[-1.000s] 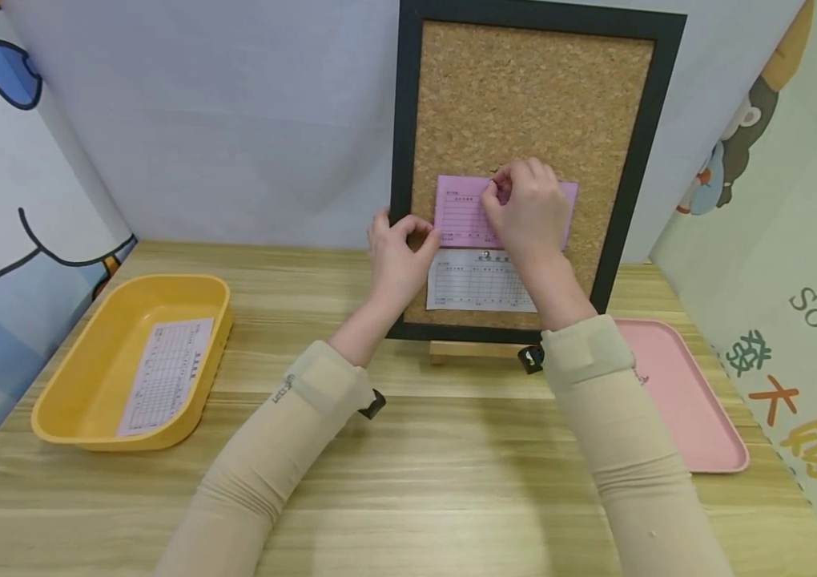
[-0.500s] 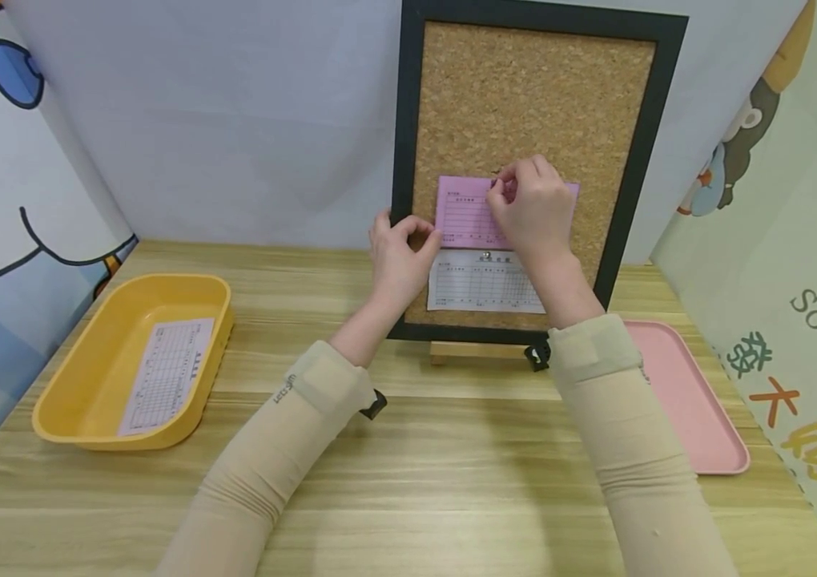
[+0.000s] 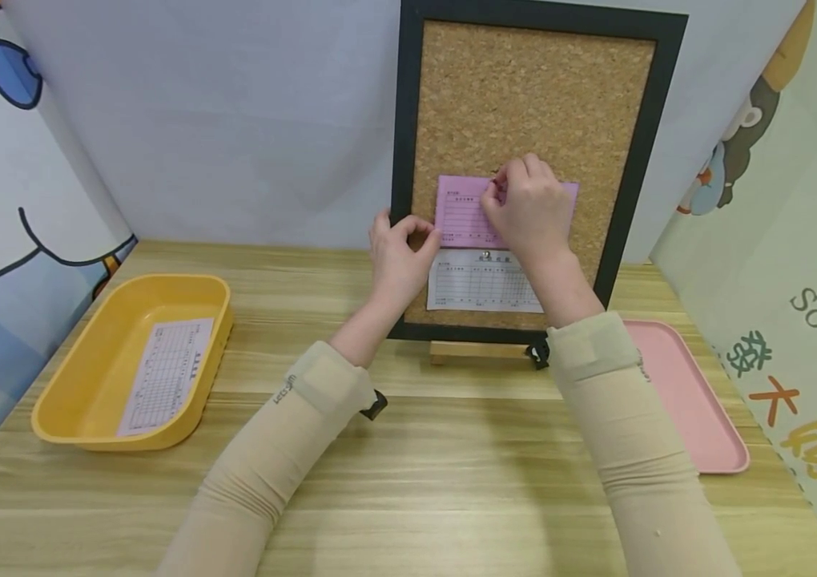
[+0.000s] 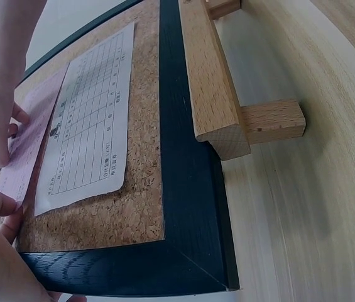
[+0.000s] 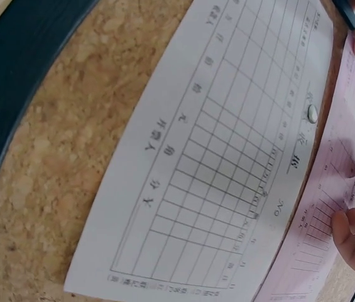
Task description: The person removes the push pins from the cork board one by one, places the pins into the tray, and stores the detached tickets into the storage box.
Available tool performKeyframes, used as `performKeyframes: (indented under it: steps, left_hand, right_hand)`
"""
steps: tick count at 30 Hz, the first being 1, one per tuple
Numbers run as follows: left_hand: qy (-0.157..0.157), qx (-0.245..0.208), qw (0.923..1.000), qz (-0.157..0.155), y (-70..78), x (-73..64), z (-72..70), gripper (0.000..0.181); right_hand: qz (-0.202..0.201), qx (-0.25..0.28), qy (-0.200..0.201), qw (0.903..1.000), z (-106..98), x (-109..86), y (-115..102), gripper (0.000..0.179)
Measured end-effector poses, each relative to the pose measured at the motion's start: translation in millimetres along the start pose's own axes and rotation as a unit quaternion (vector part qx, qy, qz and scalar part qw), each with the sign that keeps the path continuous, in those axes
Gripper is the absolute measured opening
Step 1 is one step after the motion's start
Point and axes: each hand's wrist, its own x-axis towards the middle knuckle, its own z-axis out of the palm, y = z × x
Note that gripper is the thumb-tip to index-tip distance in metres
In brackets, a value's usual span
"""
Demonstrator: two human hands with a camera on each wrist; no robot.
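A pink receipt slip (image 3: 462,212) lies against the framed cork board (image 3: 531,96), right above a white receipt slip (image 3: 480,284). A round silver thumbtack (image 5: 312,114) holds the white slip near its top edge. My left hand (image 3: 397,260) pinches the pink slip's lower left corner between thumb and index finger, its other fingers reaching round the frame's left edge. At the pink slip's upper middle, my right hand (image 3: 533,208) pinches something small and dark, likely a tack, mostly hidden by the fingertips. The right hand covers the slip's right half in the head view.
A yellow tray (image 3: 48,417) at the left holds another printed slip (image 3: 167,373). At the right a pink tray (image 3: 704,417) is partly hidden by the right sleeve. The board leans on a wooden stand (image 4: 218,88) on the wood-grain table (image 3: 408,481).
My right hand has shifted slightly right and then back left at the pink slip's top, still pinching. The left hand, board and slips have stayed in place.
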Motion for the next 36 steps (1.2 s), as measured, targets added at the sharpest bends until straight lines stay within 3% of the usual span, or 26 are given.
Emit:
performKeyframes:
  steps: [12, 36]
  left_hand:
    - [0.003, 0.001, 1.0000, 0.003, 1.2, -0.1, -1.2, 0.018]
    - [0.001, -0.007, 0.9999, 0.010, 1.1, -0.8, -2.0, 0.018]
  right_hand:
    - [-0.014, 0.015, -0.029, 0.9994, -1.6, 4.0, -1.2, 0.016]
    - [-0.032, 0.031, 0.008, 0.9990, -0.3, 1.0, 4.5, 0.013]
